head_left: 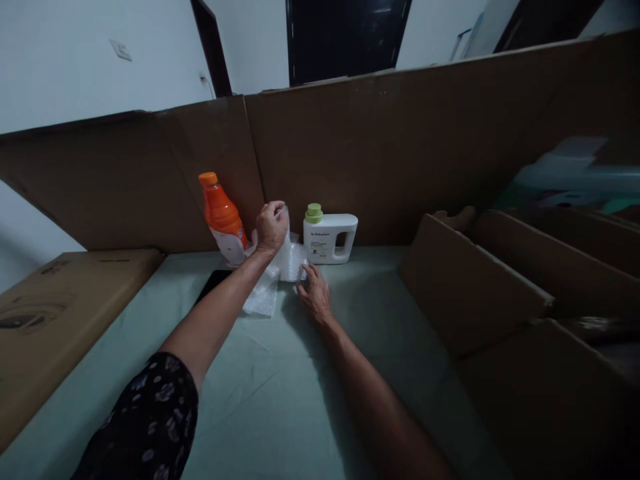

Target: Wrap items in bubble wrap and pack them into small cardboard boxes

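On my feed, the left hand (271, 227) is closed nearly to a fist, thumb and fingers pinched on the upper end of the bubble wrap (294, 261). The right hand (315, 293) is lower and nearer to me, fingers loosely curved, fingertips at the wrap's lower right edge; I cannot tell whether they grip it or only rest there. So the wrap stands between my 2 hands, with a flatter part lying on the green cloth (280, 400) below the left hand. I can't make out whether anything is inside.

Just left of the left hand I see an orange bottle (225, 217) with an orange cap. Just beyond the right hand stands a white jug (321, 248) with a green cap. A dark flat object (209, 285) shows partly behind the left forearm. Farther out, a cardboard panel (380, 153) rises behind both hands, a closed carton (75, 293) lies well left, and an open cardboard box (475, 273) sits well right.
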Available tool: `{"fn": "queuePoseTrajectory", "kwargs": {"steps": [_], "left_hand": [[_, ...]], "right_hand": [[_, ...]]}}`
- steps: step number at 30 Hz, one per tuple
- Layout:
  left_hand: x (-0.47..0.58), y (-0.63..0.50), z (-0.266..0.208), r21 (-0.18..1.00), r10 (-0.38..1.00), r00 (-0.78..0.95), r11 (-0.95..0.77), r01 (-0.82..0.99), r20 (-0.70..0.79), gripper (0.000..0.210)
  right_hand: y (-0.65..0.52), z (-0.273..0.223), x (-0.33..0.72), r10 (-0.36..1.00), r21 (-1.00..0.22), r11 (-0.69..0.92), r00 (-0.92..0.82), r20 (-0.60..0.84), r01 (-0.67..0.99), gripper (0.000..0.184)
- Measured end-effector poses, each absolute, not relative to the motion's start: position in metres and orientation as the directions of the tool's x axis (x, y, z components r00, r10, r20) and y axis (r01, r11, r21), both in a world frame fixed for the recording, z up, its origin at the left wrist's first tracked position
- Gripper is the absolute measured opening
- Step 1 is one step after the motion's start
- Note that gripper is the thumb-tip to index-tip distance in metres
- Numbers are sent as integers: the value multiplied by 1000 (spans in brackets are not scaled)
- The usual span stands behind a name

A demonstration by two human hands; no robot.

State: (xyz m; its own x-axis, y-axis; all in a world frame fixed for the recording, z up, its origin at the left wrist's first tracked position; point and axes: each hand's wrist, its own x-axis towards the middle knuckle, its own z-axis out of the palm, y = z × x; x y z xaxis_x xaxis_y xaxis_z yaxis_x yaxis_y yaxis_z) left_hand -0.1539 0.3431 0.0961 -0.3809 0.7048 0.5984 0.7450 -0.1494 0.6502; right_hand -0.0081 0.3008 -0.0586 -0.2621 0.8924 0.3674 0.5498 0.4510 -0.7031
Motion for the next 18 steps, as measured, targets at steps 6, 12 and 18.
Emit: {"fn": "queuePoseTrajectory", "kwargs": {"steps": [6,12,18], "left_hand": [[-130,353,69,588,859,-221,-110,802,462,57],[-135,316,47,408,905,-157,-20,913,395,48],[-129,325,20,354,894,-308,187,917,326,45]], "right_hand": [[300,-59,-10,897,-711,441,-252,362,548,62],[301,-62,-11,895,-726,444,-238,376,525,63],[303,-63,-9,893,-742,448,-205,401,499,64]]}}
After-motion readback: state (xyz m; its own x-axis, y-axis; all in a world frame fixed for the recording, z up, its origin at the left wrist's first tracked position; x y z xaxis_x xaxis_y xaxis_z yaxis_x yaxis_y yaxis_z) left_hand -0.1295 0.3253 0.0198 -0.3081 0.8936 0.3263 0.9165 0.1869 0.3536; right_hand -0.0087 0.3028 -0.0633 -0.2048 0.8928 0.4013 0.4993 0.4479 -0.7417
